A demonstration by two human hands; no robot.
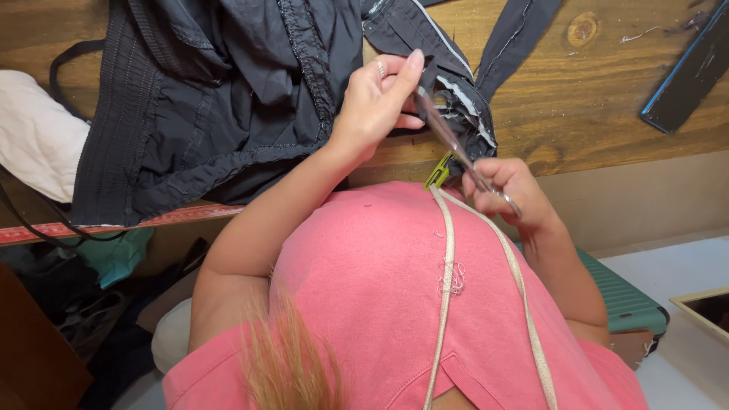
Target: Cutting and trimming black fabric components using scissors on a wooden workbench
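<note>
One cam only, worn on the person's head, so no 2nd view to overlap with. It looks steeply down the front of the body: the pink shirt (395,304) fills the bottom of the frame, v. close to the lens. Past it the view reaches the wooden table (607,91) edge, both hands near mid-frame, close up. Floor shows at the left and right margins, further off.

A sewing or tailoring workroom, likely home-based; a dark garment (205,106) with frayed, opened seams is spread over a knotty wooden bench (600,83); a measuring tape (448,258) hangs round the person's neck; a red ruler strip (114,225) edges the bench.
</note>
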